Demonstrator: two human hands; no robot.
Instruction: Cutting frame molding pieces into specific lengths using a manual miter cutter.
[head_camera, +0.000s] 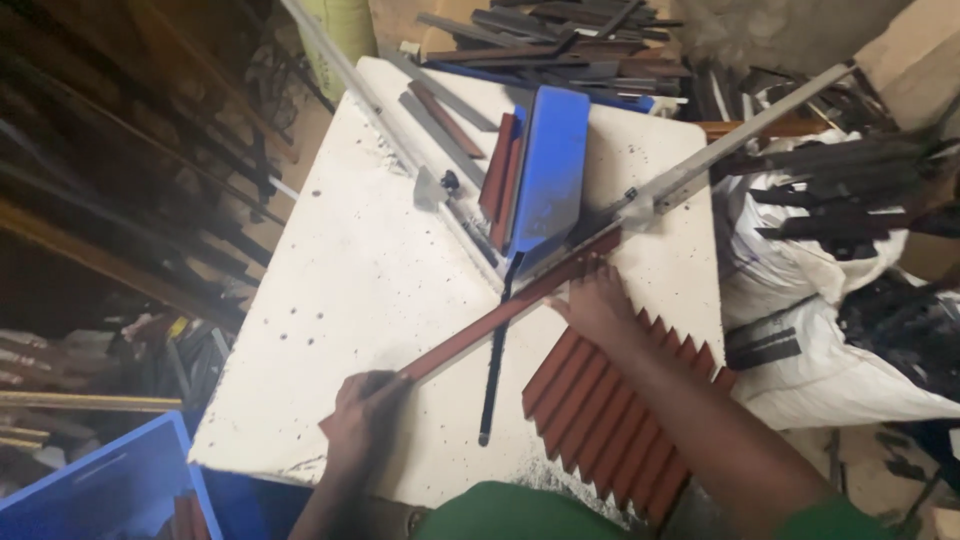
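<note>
Head view: the left hand (362, 410) grips the near end of a long reddish strip (500, 312) lying diagonally on the white bench (350, 280). The right hand (598, 303), fingers spread, presses it near the blue cutter (548, 180). I think the fingers there risk a pinch. Cut red pieces (610, 420) crowd the right forearm.

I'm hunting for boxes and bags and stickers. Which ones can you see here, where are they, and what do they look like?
White sacks: right of the white table, bulging, crumpled, with dark strips lying on top.
Blue crate: bottom left corner, boxy, open on top.
Green-yellow bag: top, behind the table, only partly seen.
No labels, signs or screens show.
</note>
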